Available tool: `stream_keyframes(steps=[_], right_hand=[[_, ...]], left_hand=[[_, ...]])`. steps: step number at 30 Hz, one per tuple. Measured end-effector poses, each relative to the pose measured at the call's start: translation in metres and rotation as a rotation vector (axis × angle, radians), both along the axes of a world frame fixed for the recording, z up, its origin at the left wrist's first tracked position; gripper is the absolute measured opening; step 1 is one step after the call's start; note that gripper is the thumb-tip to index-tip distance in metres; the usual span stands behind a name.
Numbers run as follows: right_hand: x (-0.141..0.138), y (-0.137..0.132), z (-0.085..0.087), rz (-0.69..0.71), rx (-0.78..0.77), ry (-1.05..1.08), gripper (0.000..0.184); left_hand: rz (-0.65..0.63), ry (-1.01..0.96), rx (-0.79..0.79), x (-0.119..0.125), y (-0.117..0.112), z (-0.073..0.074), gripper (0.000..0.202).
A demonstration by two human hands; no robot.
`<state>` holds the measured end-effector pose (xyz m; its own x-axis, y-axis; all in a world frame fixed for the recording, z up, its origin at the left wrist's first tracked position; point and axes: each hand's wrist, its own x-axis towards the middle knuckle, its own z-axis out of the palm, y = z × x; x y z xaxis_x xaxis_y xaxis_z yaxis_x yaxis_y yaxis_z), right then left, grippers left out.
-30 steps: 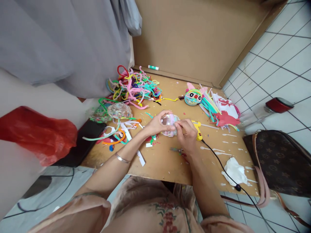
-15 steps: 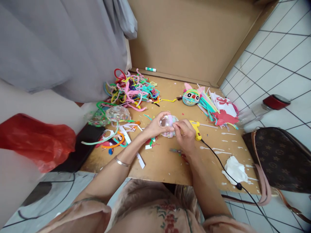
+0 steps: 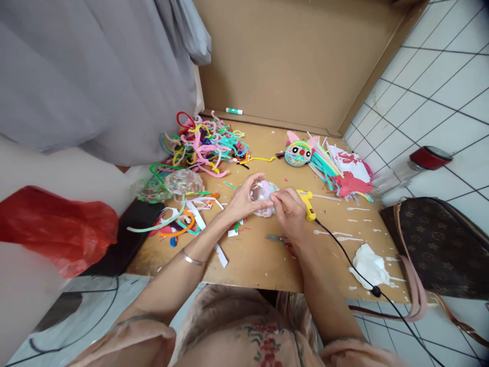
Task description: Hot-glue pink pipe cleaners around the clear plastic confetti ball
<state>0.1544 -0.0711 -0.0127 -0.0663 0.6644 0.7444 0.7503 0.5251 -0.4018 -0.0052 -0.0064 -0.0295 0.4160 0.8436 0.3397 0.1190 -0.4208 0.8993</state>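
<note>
My left hand (image 3: 244, 199) curls around a clear round plastic piece (image 3: 260, 190) with a pale purple fuzzy strip (image 3: 267, 189) around it. Pinched fingers of my right hand (image 3: 288, 204) press at the strip on the piece's right side; what lies between those fingertips is too small to make out. A yellow hot glue gun (image 3: 306, 204) with a clear glue stick lies just right of my right hand. Partly covered by my right wrist is a pair of scissors (image 3: 280, 238) on the table.
Coloured pipe cleaners (image 3: 206, 142) heap at the back left. A decorated face with pipe-cleaner strands (image 3: 298, 153) lies at the back right. Paper scraps (image 3: 220, 255) are at left, a crumpled tissue (image 3: 370, 267) and a brown handbag (image 3: 439, 250) at right. The glue gun's cord (image 3: 344, 255) runs off the front edge.
The view has shifted slightly. Both hands keep nearly the same hold on the clear piece, and nothing on the table has visibly moved.
</note>
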Motion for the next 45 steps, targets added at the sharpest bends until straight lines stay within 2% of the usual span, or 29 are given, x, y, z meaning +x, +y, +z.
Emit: stream_keyframes(steps=[12,20,29,38,45], right_hand=[[0.0006,0.0005,0.0,-0.007,0.011,-0.01,0.019],[0.0009,0.0003,0.0015,-0.011,0.028,-0.024,0.017],[0.0009,-0.0002,0.0011,-0.025,-0.004,-0.026,0.02],[0.0002,0.0,0.0026,-0.011,0.032,-0.031,0.019],[-0.0004,-0.0003,0.001,-0.013,0.005,-0.022,0.021]], left_hand=[[-0.016,0.021,0.121,0.001,-0.0044,0.007,0.049],[-0.041,-0.013,0.118,0.0029,-0.0061,0.0052,0.049],[-0.049,-0.061,0.039,0.0033,-0.007,0.0038,0.047],[-0.063,-0.088,0.014,0.0041,-0.0064,0.0071,0.038],[-0.075,-0.08,0.009,0.0016,-0.0049,0.0075,0.042]])
